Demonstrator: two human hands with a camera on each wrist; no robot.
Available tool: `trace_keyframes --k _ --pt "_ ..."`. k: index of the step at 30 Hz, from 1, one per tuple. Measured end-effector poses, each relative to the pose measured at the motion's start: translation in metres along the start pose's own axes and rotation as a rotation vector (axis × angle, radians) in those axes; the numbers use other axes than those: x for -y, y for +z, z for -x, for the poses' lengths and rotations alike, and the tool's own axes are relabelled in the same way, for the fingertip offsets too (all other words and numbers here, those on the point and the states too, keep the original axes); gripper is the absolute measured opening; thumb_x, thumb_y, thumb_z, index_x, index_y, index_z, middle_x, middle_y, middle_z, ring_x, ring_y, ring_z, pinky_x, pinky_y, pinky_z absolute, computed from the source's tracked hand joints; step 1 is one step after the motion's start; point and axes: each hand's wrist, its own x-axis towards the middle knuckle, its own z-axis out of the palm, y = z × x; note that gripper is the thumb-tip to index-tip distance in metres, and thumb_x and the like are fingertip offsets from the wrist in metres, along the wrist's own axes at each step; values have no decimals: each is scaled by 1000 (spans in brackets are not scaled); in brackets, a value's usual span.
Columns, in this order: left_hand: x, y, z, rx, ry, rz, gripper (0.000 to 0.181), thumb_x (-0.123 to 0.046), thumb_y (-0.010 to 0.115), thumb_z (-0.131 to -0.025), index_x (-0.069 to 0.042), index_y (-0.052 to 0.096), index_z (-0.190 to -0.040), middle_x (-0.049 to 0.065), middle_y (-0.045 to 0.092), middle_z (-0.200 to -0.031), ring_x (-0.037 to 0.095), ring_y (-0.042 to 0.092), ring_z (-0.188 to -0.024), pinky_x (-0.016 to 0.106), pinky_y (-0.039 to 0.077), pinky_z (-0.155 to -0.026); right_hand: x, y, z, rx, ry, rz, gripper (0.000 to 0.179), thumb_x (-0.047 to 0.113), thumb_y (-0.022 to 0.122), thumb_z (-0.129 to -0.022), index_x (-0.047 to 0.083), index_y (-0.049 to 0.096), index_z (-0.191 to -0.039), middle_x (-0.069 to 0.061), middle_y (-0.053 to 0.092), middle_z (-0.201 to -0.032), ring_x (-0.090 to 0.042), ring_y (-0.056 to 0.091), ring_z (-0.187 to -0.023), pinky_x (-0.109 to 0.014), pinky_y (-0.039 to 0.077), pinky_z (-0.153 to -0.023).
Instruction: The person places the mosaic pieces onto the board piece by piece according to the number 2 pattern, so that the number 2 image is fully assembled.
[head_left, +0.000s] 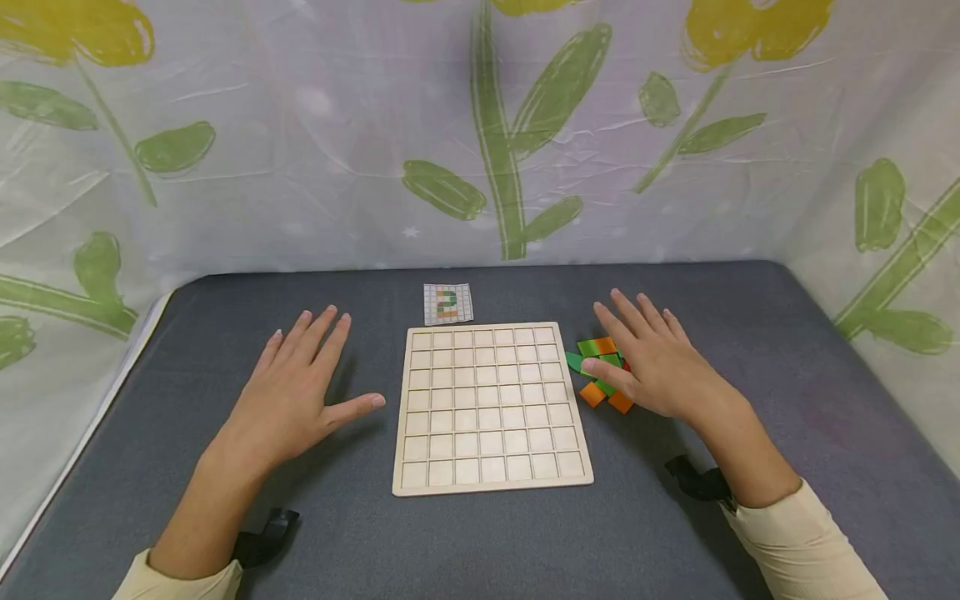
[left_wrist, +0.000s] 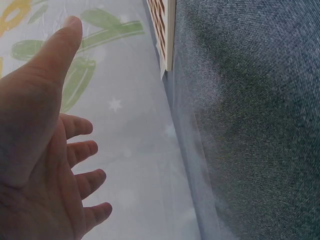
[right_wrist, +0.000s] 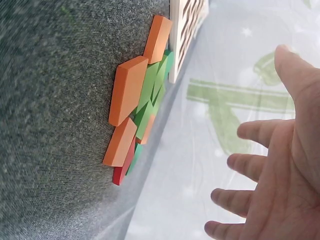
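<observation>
A square wooden grid board (head_left: 491, 408) lies flat on the dark grey table between the two hands. Left of it, my left hand (head_left: 292, 400) hovers palm down over the table, fingers straight and thumb pointing toward the board. My right hand (head_left: 660, 367) hangs over a small heap of coloured blocks at the board's right edge, fingers spread, nothing held. Orange blocks (right_wrist: 129, 90), green blocks (right_wrist: 149, 82) and a red block (right_wrist: 120, 172) make up the heap; the hand hides part of it in the head view.
Behind the board lies a small card (head_left: 448, 304) printed with a grid and a coloured block pattern. A white cloth with painted flowers (head_left: 337, 167) closes off the table's back and sides. Dark bands (head_left: 266, 537) sit at both wrists.
</observation>
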Motion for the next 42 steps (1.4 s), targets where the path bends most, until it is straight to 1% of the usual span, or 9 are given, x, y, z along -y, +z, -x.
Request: trace_keyframes --k 16,18,20,22,23,25,27,36,42 --pt "-5 -1 1 8 25 12 107 -71 60 -87 -1 24 -158 23 20 -162 47 15 -147 69 15 -113 -1 -2 0 -14 -11 -5 80 54 51 -101 7 23 -160 -20 10 -165 -48 6 -149 -68 7 -114" --pt "-7 1 1 20 34 19 105 -70 60 -88 -1 24 -158 22 20 -162 47 15 -148 69 16 -112 -1 -2 -1 -19 -36 9 78 51 55 -101 5 29 -158 -22 19 -163 -49 16 -147 -68 13 -114" --pt "-9 6 0 43 51 35 104 -70 60 -88 0 24 -158 22 21 -162 47 16 -147 69 17 -112 -1 0 -2 -25 -81 15 70 43 62 -100 1 42 -151 -24 37 -153 -47 36 -138 -65 29 -109" --pt "-13 13 0 80 73 57 104 -70 59 -89 -1 25 -158 22 22 -162 46 17 -147 69 17 -112 0 2 -2 -11 -124 10 55 36 68 -97 -1 57 -137 -22 56 -133 -39 57 -115 -56 46 -95" --pt "-16 16 0 103 86 72 104 -71 58 -89 -1 26 -158 21 23 -162 45 17 -148 68 17 -113 0 3 -3 4 -140 -1 46 32 71 -95 1 63 -128 -18 61 -120 -32 61 -101 -50 52 -86" --pt "-20 23 0 150 114 101 103 -73 56 -88 -1 28 -157 20 26 -161 44 19 -148 67 17 -114 1 6 -4 40 -162 -41 32 27 76 -92 4 69 -114 -8 63 -103 -20 59 -82 -39 52 -71" --pt "-26 28 0 194 132 129 103 -75 55 -87 -2 31 -157 18 28 -161 42 21 -148 66 17 -114 2 9 -6 77 -164 -74 26 25 78 -89 7 71 -107 -2 62 -96 -14 53 -77 -33 47 -66" --pt "-35 36 5 312 151 190 112 -82 58 -79 -4 34 -156 14 30 -161 40 23 -148 64 18 -115 1 17 -10 99 -176 -97 26 18 87 -80 11 71 -99 -1 57 -95 -14 49 -76 -31 44 -66" --pt "-36 37 4 344 147 218 118 -82 62 -74 -3 32 -157 14 27 -162 39 21 -148 63 18 -116 0 17 -9 134 -175 -117 24 19 88 -78 12 72 -95 -1 56 -94 -13 49 -75 -30 45 -65"
